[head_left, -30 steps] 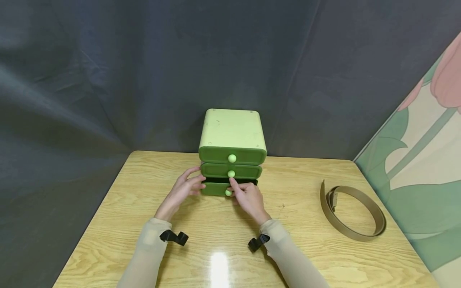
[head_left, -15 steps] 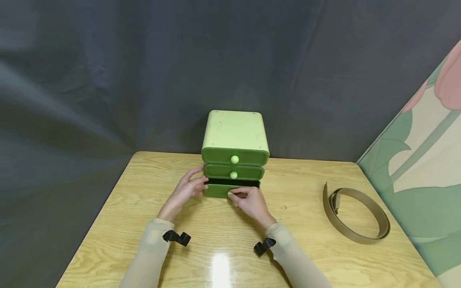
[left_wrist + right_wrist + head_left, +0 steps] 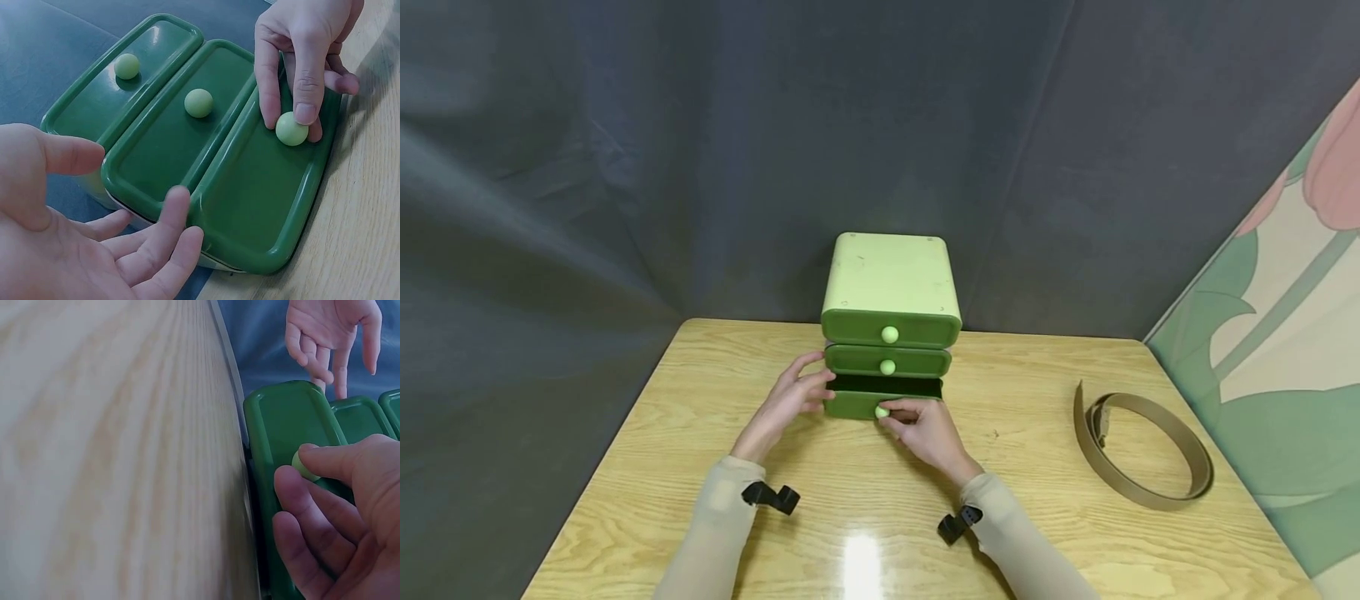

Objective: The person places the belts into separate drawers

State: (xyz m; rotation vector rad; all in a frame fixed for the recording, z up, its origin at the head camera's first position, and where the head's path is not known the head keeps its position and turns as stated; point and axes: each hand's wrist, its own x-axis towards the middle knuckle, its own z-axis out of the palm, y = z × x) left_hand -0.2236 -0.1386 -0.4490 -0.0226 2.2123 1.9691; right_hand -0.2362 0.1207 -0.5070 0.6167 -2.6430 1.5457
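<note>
A small drawer cabinet [image 3: 891, 271], pale green with dark green fronts and round knobs, stands at the back of the table. Its bottom drawer [image 3: 850, 406] is pulled partway out, showing a dark gap above the front. My right hand [image 3: 931, 435] pinches that drawer's knob [image 3: 289, 132] between thumb and fingers. At the cabinet's left side, my left hand [image 3: 784, 407] has its fingers spread, the tips by the edges of the lower drawers. Whether those fingertips touch is hard to tell. The middle drawer [image 3: 853, 360] and top drawer [image 3: 853, 327] look pushed in.
A coiled tan belt [image 3: 1150, 496] with a buckle lies on the right of the wooden table [image 3: 647, 467]. Behind hangs a dark curtain [image 3: 760, 150]. A tulip-patterned cloth [image 3: 1292, 367] borders the right side.
My right hand has closed its thumb and fingers on the bottom knob and drawn that drawer a little farther out towards me. The left hand has stayed beside the cabinet.
</note>
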